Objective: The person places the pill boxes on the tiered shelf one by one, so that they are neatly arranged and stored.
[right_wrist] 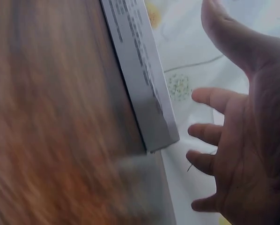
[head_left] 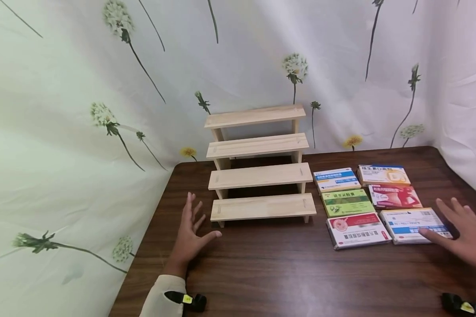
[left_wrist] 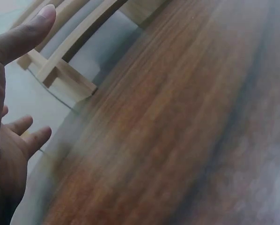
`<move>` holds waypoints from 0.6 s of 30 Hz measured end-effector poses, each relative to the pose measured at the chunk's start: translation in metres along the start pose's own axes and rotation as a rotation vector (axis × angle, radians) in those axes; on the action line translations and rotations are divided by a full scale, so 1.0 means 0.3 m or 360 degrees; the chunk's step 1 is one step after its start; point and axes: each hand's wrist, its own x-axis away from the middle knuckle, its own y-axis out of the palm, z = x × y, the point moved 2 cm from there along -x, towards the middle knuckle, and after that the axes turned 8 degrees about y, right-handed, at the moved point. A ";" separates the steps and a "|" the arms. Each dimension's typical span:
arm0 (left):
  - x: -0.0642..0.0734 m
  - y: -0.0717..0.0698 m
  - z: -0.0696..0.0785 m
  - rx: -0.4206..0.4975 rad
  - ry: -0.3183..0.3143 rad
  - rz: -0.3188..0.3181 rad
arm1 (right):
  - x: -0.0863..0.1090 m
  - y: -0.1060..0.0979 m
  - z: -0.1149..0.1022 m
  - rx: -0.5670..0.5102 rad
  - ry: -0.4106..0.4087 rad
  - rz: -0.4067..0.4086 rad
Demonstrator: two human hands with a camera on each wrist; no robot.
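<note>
My left hand (head_left: 190, 237) is held with fingers spread over the table, just left of the lowest step of a pale wooden four-step rack (head_left: 262, 207); it holds nothing. At the right, my right hand (head_left: 466, 233) has its fingers apart beside a white-and-blue medicine box (head_left: 416, 224), the thumb overlapping that box in the head view. In the right wrist view the end of a white box (right_wrist: 144, 84) lies across from the bare palm. Left of it are a red-and-white box (head_left: 358, 230) and a green box (head_left: 347, 202).
Further back lie a blue-and-white box (head_left: 336, 179), a white-and-orange box (head_left: 384, 175) and a red-and-pink box (head_left: 395, 196). The dark wooden table (head_left: 269, 273) meets a white dandelion-print cloth (head_left: 242, 66) behind and at both sides. All rack steps are bare.
</note>
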 end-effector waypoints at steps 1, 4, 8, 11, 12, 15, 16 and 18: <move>-0.004 0.002 -0.004 0.0010 0.0006 -0.0007 | 0.001 0.001 0.010 -0.0008 -0.0010 0.0000; -0.015 0.011 -0.014 0.0039 0.0030 -0.0026 | 0.002 0.004 0.032 0.0002 -0.0010 -0.0049; -0.036 0.026 -0.028 0.0052 0.0033 -0.0036 | 0.003 0.010 0.057 -0.0010 0.0045 -0.0186; -0.054 0.031 -0.038 0.0064 0.0019 -0.0034 | 0.007 0.014 0.066 -0.0052 0.0088 -0.0277; -0.059 0.031 -0.040 0.0065 0.0014 -0.0035 | 0.007 0.015 0.067 -0.0061 0.0091 -0.0292; -0.079 0.029 -0.049 0.0063 0.0018 -0.0042 | 0.004 0.013 0.065 -0.0075 0.0078 -0.0347; -0.085 0.028 -0.051 0.0060 0.0019 -0.0044 | 0.001 0.013 0.065 -0.0075 0.0071 -0.0359; -0.097 0.026 -0.052 0.0053 0.0018 -0.0050 | -0.003 0.015 0.065 -0.0071 0.0051 -0.0374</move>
